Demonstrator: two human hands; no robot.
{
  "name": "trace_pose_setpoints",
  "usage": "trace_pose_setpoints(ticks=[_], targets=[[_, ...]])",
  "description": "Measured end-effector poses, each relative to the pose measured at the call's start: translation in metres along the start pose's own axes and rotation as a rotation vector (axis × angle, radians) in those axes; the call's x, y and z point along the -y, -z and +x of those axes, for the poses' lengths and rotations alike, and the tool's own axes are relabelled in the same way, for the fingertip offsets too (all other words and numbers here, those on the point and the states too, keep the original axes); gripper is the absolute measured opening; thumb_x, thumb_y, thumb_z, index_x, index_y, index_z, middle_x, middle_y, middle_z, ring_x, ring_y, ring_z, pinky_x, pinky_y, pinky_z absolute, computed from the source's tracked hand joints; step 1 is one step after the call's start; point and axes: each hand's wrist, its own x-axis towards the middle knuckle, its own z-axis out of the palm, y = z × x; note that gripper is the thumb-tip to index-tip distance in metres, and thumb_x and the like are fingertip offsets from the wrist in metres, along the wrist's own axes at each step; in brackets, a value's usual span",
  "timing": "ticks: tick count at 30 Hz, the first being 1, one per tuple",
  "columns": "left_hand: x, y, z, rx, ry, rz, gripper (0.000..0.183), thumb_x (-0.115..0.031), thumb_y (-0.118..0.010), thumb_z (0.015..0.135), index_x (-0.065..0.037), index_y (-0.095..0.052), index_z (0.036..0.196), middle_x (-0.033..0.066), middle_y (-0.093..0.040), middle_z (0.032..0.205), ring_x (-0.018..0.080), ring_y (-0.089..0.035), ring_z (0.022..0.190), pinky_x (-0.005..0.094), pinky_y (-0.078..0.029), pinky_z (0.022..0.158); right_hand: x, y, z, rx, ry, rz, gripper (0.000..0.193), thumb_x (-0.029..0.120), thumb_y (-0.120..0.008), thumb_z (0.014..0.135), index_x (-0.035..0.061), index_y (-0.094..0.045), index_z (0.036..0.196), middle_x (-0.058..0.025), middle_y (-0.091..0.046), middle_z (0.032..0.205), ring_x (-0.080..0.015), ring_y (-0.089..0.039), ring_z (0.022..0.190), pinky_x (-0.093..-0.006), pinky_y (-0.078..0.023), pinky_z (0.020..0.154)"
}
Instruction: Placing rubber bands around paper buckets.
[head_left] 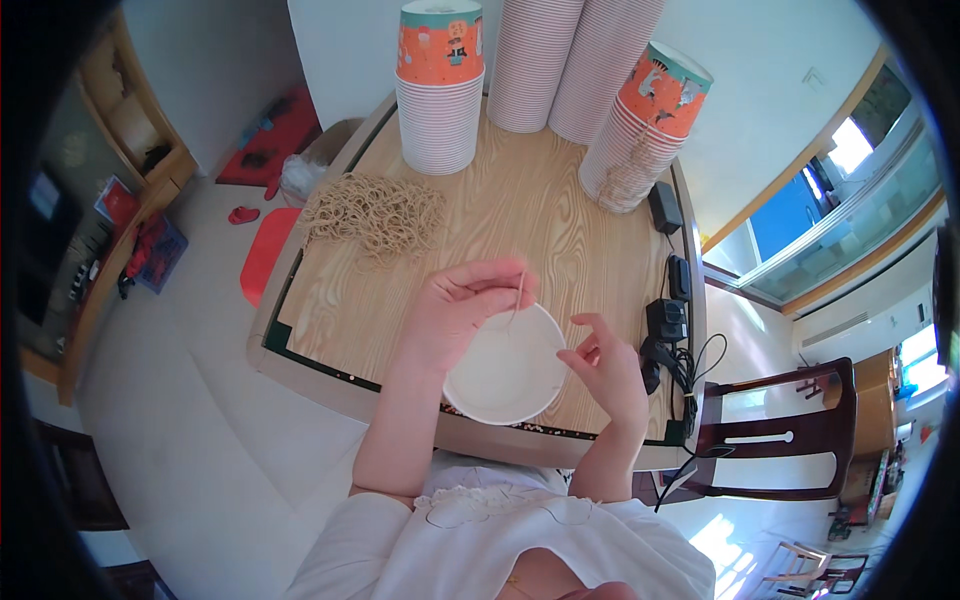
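String (518, 301) hangs from your left hand's (470, 302) pinched fingertips in the head view, its long way running toward you, over the far part of the white bowl (505, 380). Your right hand (606, 370), farther from it, is at the bowl's right side, finger and thumb apart.

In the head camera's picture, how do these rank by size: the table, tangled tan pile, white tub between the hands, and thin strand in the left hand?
1. Table
2. Tan pile and white tub: similar in size, the tub seemingly nearer the camera, so left unranked
3. Thin strand in the left hand
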Motion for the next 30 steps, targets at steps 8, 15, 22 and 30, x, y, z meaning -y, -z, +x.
trace_pose_setpoints(ticks=[8, 15, 22, 30], targets=[[0.012, -0.030, -0.025, -0.045, 0.005, 0.028, 0.021, 0.008, -0.060, 0.081, 0.002, -0.063, 0.101, 0.0097, -0.064, 0.088, 0.0161, -0.062, 0.076, 0.0279, -0.051, 0.071, 0.019, -0.009, -0.014, -0.221, 0.462, 0.238, 0.038, 0.003, -0.071, 0.074, 0.0053, -0.058, 0.110, -0.0082, -0.062, 0.087, -0.0184, -0.061, 0.082, -0.0294, -0.047, 0.071], [0.012, -0.033, -0.035, 0.041, -0.043, 0.136, 0.015, 0.006, -0.059, 0.083, 0.003, -0.063, 0.097, 0.0081, -0.063, 0.088, 0.0153, -0.061, 0.077, 0.0281, -0.050, 0.068, 0.051, -0.011, -0.022, -0.352, 0.569, 0.486, 0.041, -0.003, -0.071, 0.070, 0.0055, -0.062, 0.109, -0.0081, -0.060, 0.095, -0.0222, -0.060, 0.086, -0.0316, -0.048, 0.077], [0.017, -0.034, -0.037, -0.079, -0.063, 0.301, 0.017, 0.010, -0.057, 0.083, 0.002, -0.060, 0.098, 0.0074, -0.062, 0.091, 0.0136, -0.062, 0.083, 0.0260, -0.052, 0.070, 0.041, -0.013, -0.016, -0.307, 0.762, 0.289, 0.030, -0.007, -0.071, 0.070, 0.0059, -0.068, 0.097, -0.0076, -0.061, 0.093, -0.0204, -0.061, 0.083, -0.0287, -0.050, 0.068], [0.021, -0.031, -0.037, -0.111, -0.027, 0.407, 0.019, 0.012, -0.058, 0.082, 0.002, -0.058, 0.098, 0.0072, -0.062, 0.094, 0.0142, -0.063, 0.086, 0.0258, -0.054, 0.071, 0.040, -0.018, -0.013, -0.348, 0.725, 0.275, 0.027, -0.006, -0.074, 0.066, 0.0028, -0.068, 0.091, -0.0076, -0.062, 0.083, -0.0191, -0.061, 0.076, -0.0267, -0.049, 0.065]])
